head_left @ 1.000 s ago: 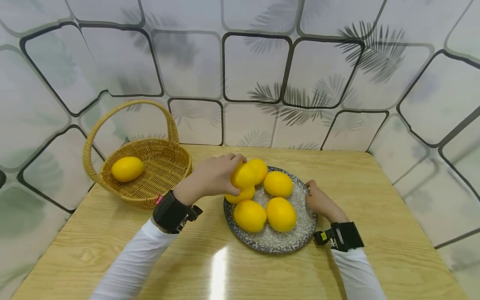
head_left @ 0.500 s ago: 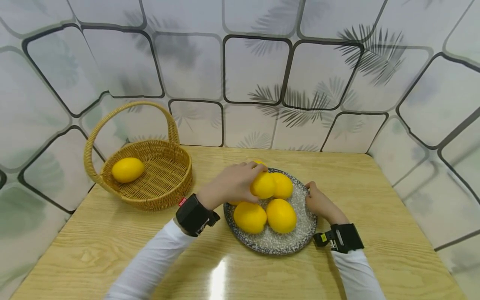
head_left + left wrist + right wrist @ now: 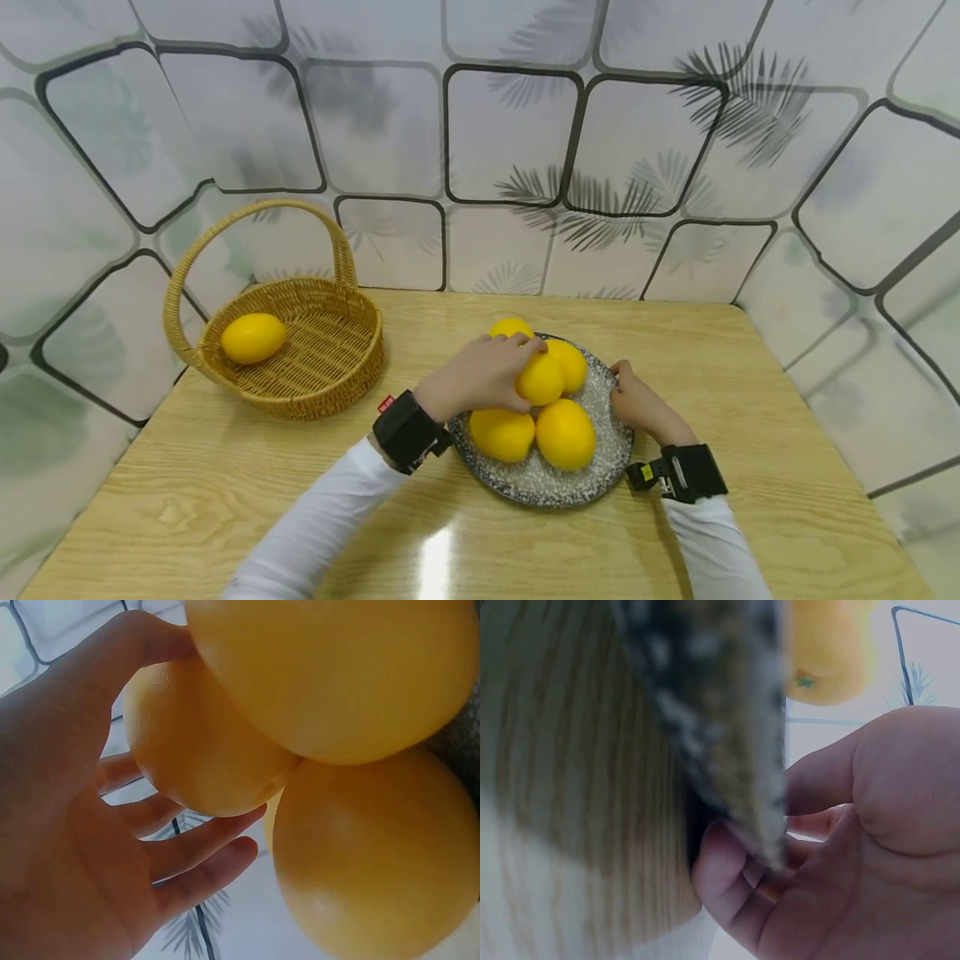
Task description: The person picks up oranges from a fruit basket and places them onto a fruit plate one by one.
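My left hand [image 3: 483, 375] grips a lemon [image 3: 542, 381] over the speckled grey plate [image 3: 540, 492]. In the left wrist view the thumb lies on one side of this lemon [image 3: 202, 742] and the fingers on the other, with more lemons close against it. Around it on the plate are a front-left lemon [image 3: 502, 437], a front-right lemon [image 3: 566, 435], a lemon behind [image 3: 570, 363] and one at the back [image 3: 512, 327]. My right hand [image 3: 648, 407] holds the plate's right rim; the right wrist view shows fingers under the edge [image 3: 727, 750].
At the left stands a wicker basket [image 3: 360, 367] with a tall arched handle [image 3: 176, 292] and a single lemon [image 3: 253, 338] inside. Everything rests on a wooden table [image 3: 337, 500]. A patterned wall covering [image 3: 510, 133] closes off the back and sides.
My left hand has moved right and slightly toward me with its lemon, from the plate's left part to its middle. The right hand has stayed at the rim.
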The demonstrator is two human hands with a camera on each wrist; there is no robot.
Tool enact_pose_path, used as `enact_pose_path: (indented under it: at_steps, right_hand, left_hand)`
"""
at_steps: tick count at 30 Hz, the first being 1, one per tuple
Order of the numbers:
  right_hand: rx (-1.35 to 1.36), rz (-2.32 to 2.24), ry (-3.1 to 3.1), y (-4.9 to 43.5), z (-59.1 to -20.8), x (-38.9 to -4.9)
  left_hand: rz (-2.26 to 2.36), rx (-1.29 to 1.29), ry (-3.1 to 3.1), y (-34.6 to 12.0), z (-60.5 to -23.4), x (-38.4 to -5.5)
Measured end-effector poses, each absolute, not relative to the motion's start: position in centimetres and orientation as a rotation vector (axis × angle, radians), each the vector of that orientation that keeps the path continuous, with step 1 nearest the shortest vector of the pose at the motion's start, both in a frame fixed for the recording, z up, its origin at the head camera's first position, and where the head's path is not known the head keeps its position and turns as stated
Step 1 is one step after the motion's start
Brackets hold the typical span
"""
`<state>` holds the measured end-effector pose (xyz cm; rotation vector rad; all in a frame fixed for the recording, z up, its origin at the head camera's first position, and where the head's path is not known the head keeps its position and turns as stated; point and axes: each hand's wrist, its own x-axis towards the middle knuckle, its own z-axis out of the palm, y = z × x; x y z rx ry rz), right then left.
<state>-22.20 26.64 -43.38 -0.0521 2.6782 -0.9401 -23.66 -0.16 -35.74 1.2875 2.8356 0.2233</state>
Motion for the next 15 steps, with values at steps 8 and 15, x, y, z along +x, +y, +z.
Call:
enact_pose_path:
  at_steps: [8, 15]
  right_hand:
    - [-0.063, -0.932, 2.684, 26.8, -43.3, -22.2]
    - [-0.060, -0.939, 2.675, 26.8, -43.3, -22.3]
  left_hand:
    - [0.136, 1.297, 2.822, 0.9, -36.7, -24.0]
    - [0.093, 1.268, 2.804, 1.2, -36.8, -24.1]
